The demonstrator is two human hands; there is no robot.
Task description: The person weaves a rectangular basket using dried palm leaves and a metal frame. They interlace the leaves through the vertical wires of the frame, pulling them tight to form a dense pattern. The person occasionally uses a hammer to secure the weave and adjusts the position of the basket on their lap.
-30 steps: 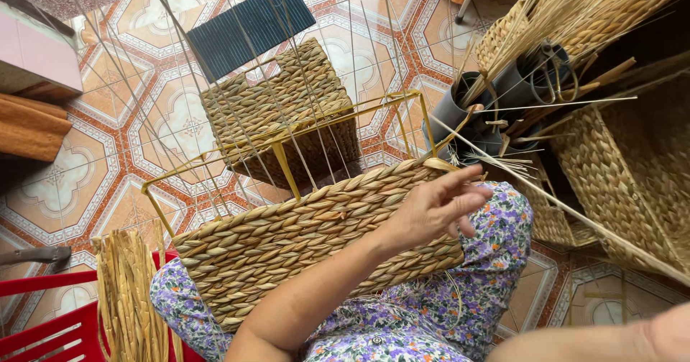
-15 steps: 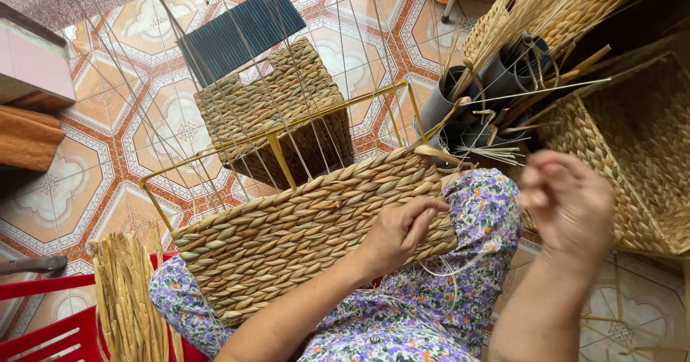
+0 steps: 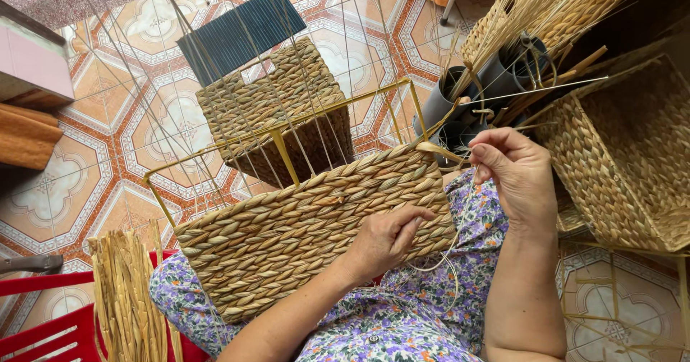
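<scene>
A half-woven straw basket [image 3: 287, 240] on a yellow wire frame [image 3: 280, 153] lies across my lap. My left hand [image 3: 388, 236] rests on its woven side near the right end, fingers curled against the braid and gripping it. My right hand [image 3: 514, 171] is raised just past the basket's upper right corner. It pinches a thin pale strand [image 3: 449, 258] that loops down over my flowered clothing. A flat straw end [image 3: 438, 150] sticks out at that corner.
A finished woven basket [image 3: 277, 110] stands on the tiled floor behind, and another large basket [image 3: 625, 161] is at the right. Grey tubes [image 3: 467, 96] hold long straw stalks. A bundle of flat straw [image 3: 129, 297] lies on a red plastic seat [image 3: 43, 333] at the left.
My left hand has slid down from the basket's top edge onto its side. My right hand came up from the lower right and moved left to the corner, holding the strand.
</scene>
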